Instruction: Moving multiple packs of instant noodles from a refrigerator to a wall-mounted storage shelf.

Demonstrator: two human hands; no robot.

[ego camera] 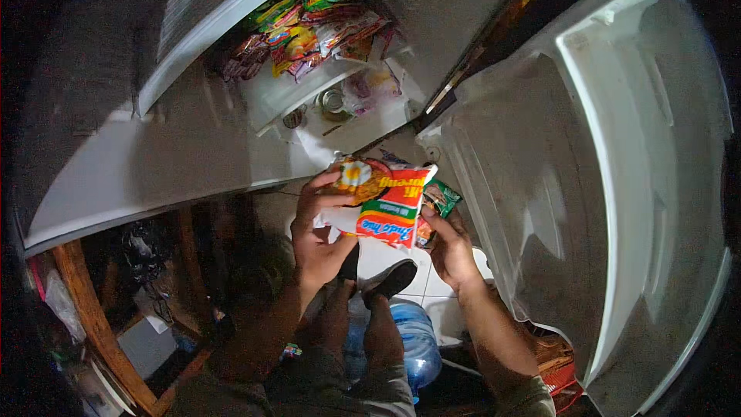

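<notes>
My left hand (324, 231) grips the left side of a red and white Indomie instant noodle packet (391, 208). At its other end my right hand (448, 243) holds a green noodle packet (441, 198), partly hidden behind the Indomie one; whether the right fingers also touch the Indomie packet is hard to tell. Ahead of both hands, a pile of colourful noodle packets (295, 40) lies on a shelf in an open white refrigerator. Below that shelf stand a round glass or metal container (332, 101) and a purplish plastic bag (370, 90).
The open refrigerator door (596, 174) with its moulded racks stands on the right. Below my hands, a blue plastic water gallon bottle (418, 341) is beside my legs on white floor tiles (434, 278). A wooden frame (92, 313) with stored items stands at lower left.
</notes>
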